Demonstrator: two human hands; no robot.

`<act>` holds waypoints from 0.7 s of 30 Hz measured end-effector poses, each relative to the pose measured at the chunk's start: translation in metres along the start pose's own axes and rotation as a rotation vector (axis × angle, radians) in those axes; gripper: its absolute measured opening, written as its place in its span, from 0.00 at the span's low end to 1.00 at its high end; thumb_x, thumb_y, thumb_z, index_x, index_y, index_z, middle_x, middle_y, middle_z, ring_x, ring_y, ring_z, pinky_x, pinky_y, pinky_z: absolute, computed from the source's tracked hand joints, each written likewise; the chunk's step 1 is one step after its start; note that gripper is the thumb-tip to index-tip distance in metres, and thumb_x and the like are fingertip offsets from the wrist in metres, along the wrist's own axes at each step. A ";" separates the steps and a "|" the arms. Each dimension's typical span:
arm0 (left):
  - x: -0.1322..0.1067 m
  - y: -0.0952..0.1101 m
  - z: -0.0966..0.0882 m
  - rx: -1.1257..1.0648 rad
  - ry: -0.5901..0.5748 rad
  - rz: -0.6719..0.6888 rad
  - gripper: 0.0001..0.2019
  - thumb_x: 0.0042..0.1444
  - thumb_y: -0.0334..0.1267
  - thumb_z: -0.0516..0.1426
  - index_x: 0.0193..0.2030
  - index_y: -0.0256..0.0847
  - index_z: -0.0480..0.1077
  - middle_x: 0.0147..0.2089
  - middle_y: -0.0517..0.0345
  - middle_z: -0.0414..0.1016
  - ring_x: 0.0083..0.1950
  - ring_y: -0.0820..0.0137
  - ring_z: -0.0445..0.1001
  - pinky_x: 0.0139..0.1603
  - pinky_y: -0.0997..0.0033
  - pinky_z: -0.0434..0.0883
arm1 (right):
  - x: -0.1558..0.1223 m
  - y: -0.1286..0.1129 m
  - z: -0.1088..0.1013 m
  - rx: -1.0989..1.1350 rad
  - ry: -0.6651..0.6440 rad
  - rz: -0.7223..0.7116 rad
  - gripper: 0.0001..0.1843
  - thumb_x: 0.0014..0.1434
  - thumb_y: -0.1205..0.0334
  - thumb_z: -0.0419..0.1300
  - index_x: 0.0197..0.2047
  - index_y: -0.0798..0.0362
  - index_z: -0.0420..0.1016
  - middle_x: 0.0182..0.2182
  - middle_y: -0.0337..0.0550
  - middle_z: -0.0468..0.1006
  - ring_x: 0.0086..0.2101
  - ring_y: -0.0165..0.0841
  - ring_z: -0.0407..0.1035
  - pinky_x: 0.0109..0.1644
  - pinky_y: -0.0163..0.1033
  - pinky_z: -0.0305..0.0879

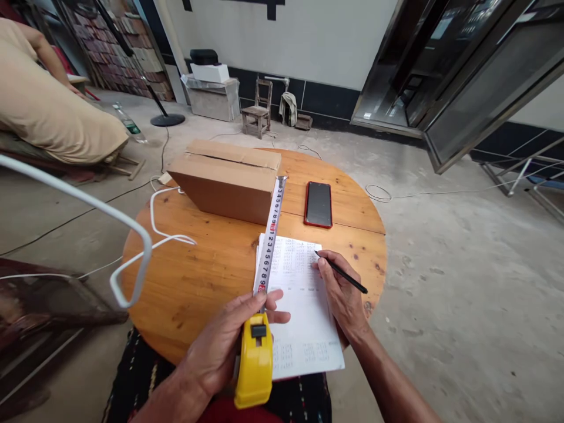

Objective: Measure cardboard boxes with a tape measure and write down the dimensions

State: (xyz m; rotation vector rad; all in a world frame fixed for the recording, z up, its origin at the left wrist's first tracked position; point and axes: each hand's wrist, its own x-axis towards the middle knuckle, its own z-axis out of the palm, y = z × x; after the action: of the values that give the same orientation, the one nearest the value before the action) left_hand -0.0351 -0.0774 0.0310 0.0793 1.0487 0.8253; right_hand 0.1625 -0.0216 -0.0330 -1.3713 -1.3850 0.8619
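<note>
My left hand [224, 338] is closed around a yellow tape measure [255, 364], thumb resting on the blade. The metal blade [269, 241] runs out away from me, its tip beside the right end of a closed cardboard box [224, 182]. Between the fingers of my right hand [343, 294] is a black pen [348, 274], its point over a sheet of paper [304, 329]. Rows of small handwriting show near the top and bottom of that sheet. Beyond the paper lies a dark phone [318, 204] in a red case.
Everything stands on a round wooden table [176, 299]. A bent white tube [132, 229] crosses the left foreground, and a white cable [163, 242] trails over the table edge. A person in tan clothing [57, 100] sits at the far left. A small chair [258, 111] stands by the wall.
</note>
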 end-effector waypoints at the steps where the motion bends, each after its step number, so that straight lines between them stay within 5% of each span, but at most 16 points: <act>1: -0.002 -0.003 -0.004 0.005 -0.007 0.004 0.08 0.57 0.35 0.57 0.32 0.33 0.75 0.42 0.42 0.81 0.24 0.74 0.75 0.26 0.76 0.71 | 0.000 -0.001 0.000 -0.002 0.004 0.003 0.12 0.61 0.55 0.56 0.44 0.52 0.73 0.42 0.47 0.77 0.41 0.37 0.73 0.43 0.43 0.71; 4: -0.006 -0.010 -0.014 0.042 -0.031 0.036 0.11 0.57 0.35 0.57 0.27 0.33 0.75 0.48 0.43 0.79 0.22 0.78 0.73 0.27 0.77 0.69 | 0.002 -0.003 0.000 0.019 0.016 0.047 0.13 0.61 0.54 0.55 0.44 0.52 0.72 0.37 0.45 0.78 0.38 0.36 0.73 0.41 0.43 0.71; 9: -0.007 -0.016 -0.027 0.143 -0.009 0.095 0.12 0.57 0.41 0.58 0.33 0.34 0.78 0.38 0.46 0.81 0.33 0.70 0.75 0.33 0.75 0.67 | 0.003 -0.006 -0.004 0.093 0.048 0.051 0.13 0.61 0.54 0.55 0.45 0.52 0.72 0.38 0.45 0.77 0.36 0.36 0.74 0.39 0.42 0.72; 13: -0.006 -0.018 -0.033 0.263 -0.024 0.182 0.13 0.55 0.43 0.59 0.29 0.35 0.78 0.39 0.46 0.81 0.50 0.61 0.71 0.43 0.72 0.64 | 0.002 -0.009 -0.014 -0.199 -0.001 -0.239 0.11 0.62 0.61 0.54 0.46 0.50 0.72 0.43 0.45 0.76 0.43 0.37 0.72 0.47 0.44 0.68; 18: -0.002 -0.020 -0.039 0.293 -0.041 0.217 0.14 0.54 0.46 0.59 0.31 0.36 0.78 0.38 0.46 0.81 0.50 0.59 0.72 0.46 0.69 0.63 | 0.021 -0.006 -0.024 -0.815 -0.293 -0.575 0.21 0.63 0.71 0.46 0.56 0.46 0.67 0.50 0.47 0.72 0.45 0.39 0.69 0.46 0.44 0.65; 21: 0.001 -0.020 -0.042 0.256 -0.070 0.193 0.14 0.53 0.46 0.60 0.30 0.35 0.77 0.41 0.44 0.81 0.47 0.58 0.73 0.43 0.67 0.65 | 0.040 -0.002 -0.022 -0.908 -0.387 -0.662 0.19 0.64 0.70 0.47 0.54 0.46 0.69 0.48 0.48 0.75 0.44 0.39 0.69 0.46 0.44 0.63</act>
State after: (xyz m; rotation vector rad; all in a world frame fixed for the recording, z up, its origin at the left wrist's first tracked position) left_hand -0.0570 -0.1042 -0.0002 0.4291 1.0876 0.8516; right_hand 0.1865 0.0141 -0.0186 -1.2285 -2.5228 0.0051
